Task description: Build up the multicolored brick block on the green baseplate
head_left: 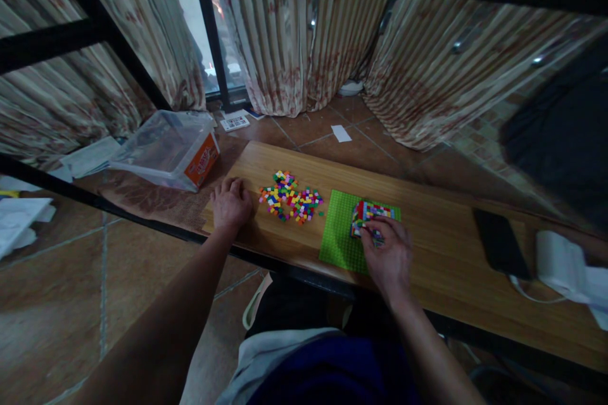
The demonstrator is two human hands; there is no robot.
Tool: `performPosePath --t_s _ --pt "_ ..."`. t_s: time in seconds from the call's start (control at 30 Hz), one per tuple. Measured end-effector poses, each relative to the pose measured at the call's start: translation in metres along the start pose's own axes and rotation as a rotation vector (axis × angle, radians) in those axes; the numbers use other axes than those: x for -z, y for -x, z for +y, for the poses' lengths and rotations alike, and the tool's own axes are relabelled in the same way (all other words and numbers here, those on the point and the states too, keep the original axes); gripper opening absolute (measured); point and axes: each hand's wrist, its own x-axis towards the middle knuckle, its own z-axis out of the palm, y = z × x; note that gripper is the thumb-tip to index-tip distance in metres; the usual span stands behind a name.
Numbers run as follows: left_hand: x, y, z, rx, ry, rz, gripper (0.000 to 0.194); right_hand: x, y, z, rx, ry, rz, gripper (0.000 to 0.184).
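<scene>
My right hand [390, 254] is over a green studded baseplate [339, 237], its thumb and forefinger pinched at the near left part of a low multicoloured brick build [360, 210]. A small toy brick seems to be between the fingertips, though they partly hide it. The build stands on the far right part of the baseplate, and my hand covers some of it. My left hand [230, 204] rests on the wooden table's left end with its fingers apart, holding nothing. Between that hand and the baseplate lies a loose spread of small coloured bricks [291, 197].
On the right of the wooden table [441, 253] lie a black phone [500, 242] and a white device [560, 262] with a cable. Beyond the left end stands a clear plastic box [161, 145] with an orange label. Curtains [275, 44] hang behind; papers lie on the tiled floor.
</scene>
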Motion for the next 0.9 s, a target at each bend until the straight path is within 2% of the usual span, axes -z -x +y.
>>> performPosePath --t_s 0.27,0.47,0.6,0.9 --pt "0.002 0.000 0.002 0.007 0.018 -0.021 0.044 0.008 -0.005 0.005 -0.078 -0.066 0.009 0.025" --pt "0.003 0.000 0.003 0.017 0.028 -0.018 0.043 0.001 -0.007 0.003 -0.091 -0.022 -0.002 0.030" --pt "0.003 0.001 0.003 0.011 0.020 -0.019 0.043 -0.002 -0.005 0.003 -0.084 -0.017 0.014 0.028" --pt "0.002 0.000 0.002 0.010 0.014 -0.023 0.044 -0.007 -0.004 0.000 -0.166 -0.088 0.060 0.024"
